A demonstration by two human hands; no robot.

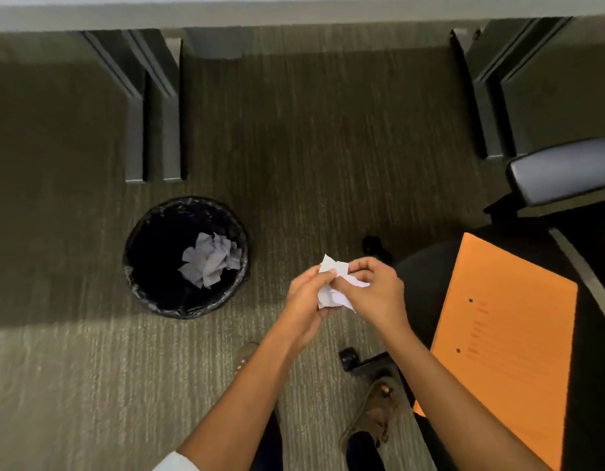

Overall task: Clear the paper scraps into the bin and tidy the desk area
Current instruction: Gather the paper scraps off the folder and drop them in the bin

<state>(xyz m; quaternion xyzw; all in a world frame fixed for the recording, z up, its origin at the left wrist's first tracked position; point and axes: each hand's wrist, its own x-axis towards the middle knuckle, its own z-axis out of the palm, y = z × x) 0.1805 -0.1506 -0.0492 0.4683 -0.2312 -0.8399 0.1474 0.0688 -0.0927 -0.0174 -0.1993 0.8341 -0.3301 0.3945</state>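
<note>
While both hands work in front of the body, the head view shows the left hand and the right hand pinched shut around a wad of white paper scraps, held up over the carpet, right of the bin and well apart from it. Those scraps look feather-light, soft and crushable, not slippery, so squeezing them into one tight ball with fingertips all round should stop bits fluttering loose. No real long axis here: it's a crumpled lump, with one corner poking up and away from the body. The black-lined bin stands open-mouthed, with more scraps already lying at its bottom. An orange folder rests on the chair at right.
</note>
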